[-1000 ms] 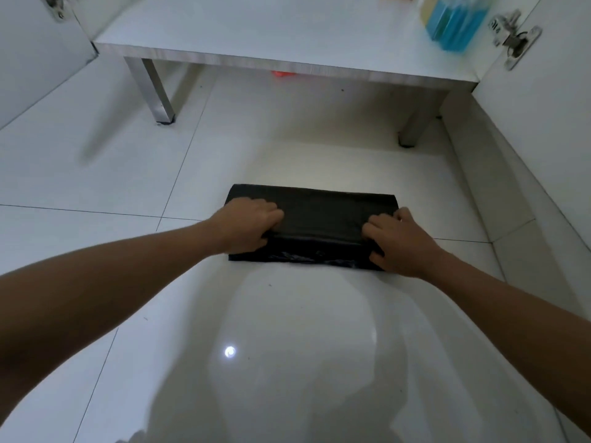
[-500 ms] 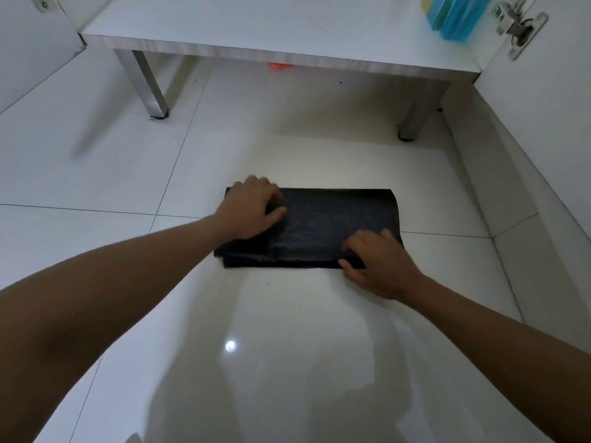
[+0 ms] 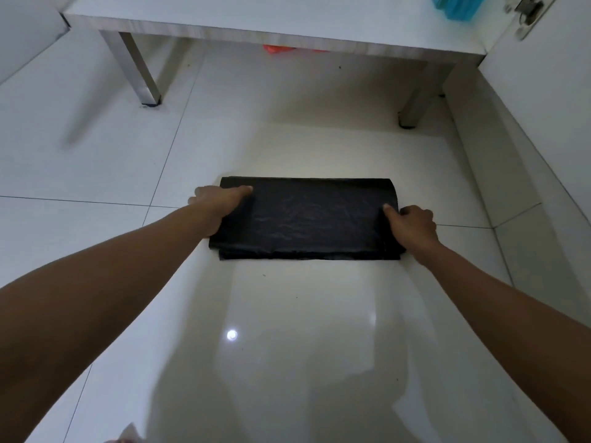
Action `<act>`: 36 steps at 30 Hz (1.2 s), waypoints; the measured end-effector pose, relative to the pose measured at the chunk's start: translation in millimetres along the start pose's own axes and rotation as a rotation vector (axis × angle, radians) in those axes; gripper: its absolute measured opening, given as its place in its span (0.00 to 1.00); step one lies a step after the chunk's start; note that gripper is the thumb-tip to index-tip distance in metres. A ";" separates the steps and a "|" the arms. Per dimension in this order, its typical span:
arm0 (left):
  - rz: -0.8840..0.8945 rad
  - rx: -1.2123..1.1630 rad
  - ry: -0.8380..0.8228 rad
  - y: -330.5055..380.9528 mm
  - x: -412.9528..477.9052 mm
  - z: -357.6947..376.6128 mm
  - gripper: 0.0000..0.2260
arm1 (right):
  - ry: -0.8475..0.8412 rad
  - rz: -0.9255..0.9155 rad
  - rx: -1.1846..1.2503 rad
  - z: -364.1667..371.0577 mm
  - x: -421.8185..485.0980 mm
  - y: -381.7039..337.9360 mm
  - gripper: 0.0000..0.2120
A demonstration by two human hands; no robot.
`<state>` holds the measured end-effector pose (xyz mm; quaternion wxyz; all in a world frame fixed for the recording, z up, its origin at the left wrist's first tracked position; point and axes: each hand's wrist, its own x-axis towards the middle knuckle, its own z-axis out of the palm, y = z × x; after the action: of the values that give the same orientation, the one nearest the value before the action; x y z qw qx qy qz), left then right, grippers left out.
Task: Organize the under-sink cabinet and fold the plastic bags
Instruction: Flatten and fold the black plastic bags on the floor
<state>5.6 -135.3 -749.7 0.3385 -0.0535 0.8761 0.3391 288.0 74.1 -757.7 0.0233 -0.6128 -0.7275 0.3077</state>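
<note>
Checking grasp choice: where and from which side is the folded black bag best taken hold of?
By its short ends, coming in from left and right. The black plastic bag lies flat on the floor as a wide rectangle, so probably only its edges offer a pinch; the left hand and right hand sit there, thumbs on top.

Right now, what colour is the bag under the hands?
The bag is plain black, seen best in the head view.

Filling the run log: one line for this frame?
step: folding black bag on floor | left hand: holds bag's left end | right hand: pinches bag's right end | bag: flat, folded rectangle
</note>
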 end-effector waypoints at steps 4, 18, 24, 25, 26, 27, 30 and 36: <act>0.010 -0.088 -0.095 7.2 -18.3 7.8 0.42 | -0.156 0.109 0.375 -5.9 -2.8 -18.1 0.29; -0.052 -0.157 -0.225 -6.7 -42.7 -4.4 0.14 | -0.246 0.173 0.530 -12.6 -18.7 -21.7 0.17; 0.132 -0.217 -0.205 -3.8 -44.6 0.3 0.11 | -0.241 0.080 0.577 -13.9 -10.6 -16.3 0.19; 0.138 -0.243 -0.213 -2.7 -45.0 -1.1 0.11 | -0.237 0.053 0.577 -17.0 -8.1 -16.6 0.22; 0.137 -0.279 -0.224 -1.8 -45.5 -3.5 0.10 | -0.224 0.026 0.574 -20.9 -6.0 -18.4 0.24; 0.135 -0.327 -0.241 -0.5 -45.1 -6.4 0.09 | -0.206 -0.013 0.565 -27.2 -3.6 -22.7 0.26; 0.143 -0.481 -0.277 6.4 -44.3 -17.1 0.07 | -0.132 -0.176 0.529 -55.6 2.4 -48.0 0.25; 0.206 -0.844 -0.263 43.1 -49.5 -56.2 0.09 | 0.049 -0.616 0.346 -132.9 -19.9 -171.2 0.20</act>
<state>-1.8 -144.6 -664.2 0.3598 -0.0559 0.6115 0.7025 197.4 101.5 -561.8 0.2360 -0.3588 -0.8144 0.3903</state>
